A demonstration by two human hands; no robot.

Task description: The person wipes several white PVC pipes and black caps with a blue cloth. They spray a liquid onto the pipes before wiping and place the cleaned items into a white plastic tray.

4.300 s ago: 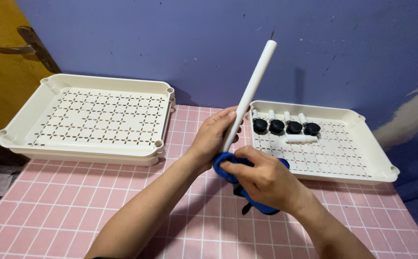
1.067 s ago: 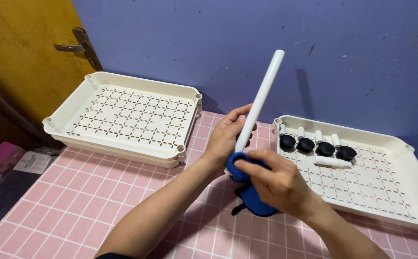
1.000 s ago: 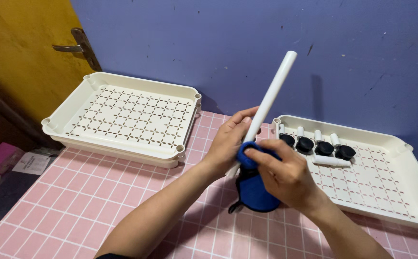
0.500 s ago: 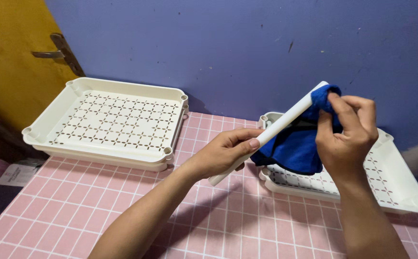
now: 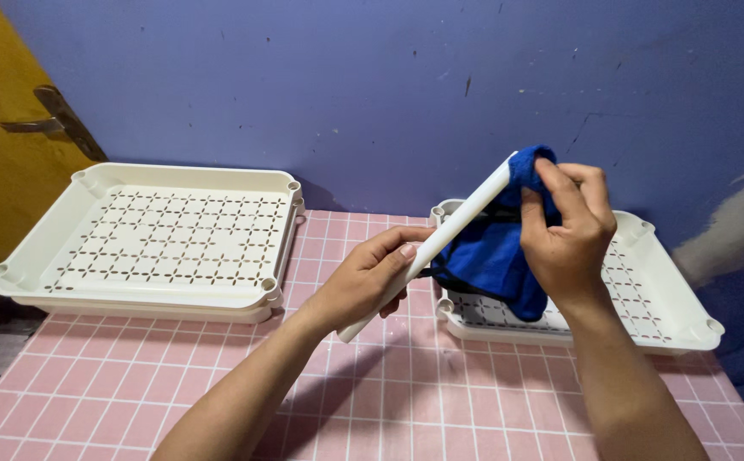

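Observation:
My left hand (image 5: 363, 282) grips the lower part of a long white tube (image 5: 440, 239), which slants up to the right over the pink tiled table (image 5: 133, 376). My right hand (image 5: 564, 230) pinches a blue cloth (image 5: 491, 252) around the tube's upper end. The cloth hangs down in front of the right cream perforated tray (image 5: 645, 290) and hides the small parts lying in it.
A stack of cream perforated trays (image 5: 150, 243) sits at the left of the table. A purple wall (image 5: 372, 94) rises right behind the trays. A yellow door with a metal handle (image 5: 43, 124) stands at far left.
My right hand slid the blue cloth from the bottom of the tube up to its top end. The tube tilted down from near upright to a slant.

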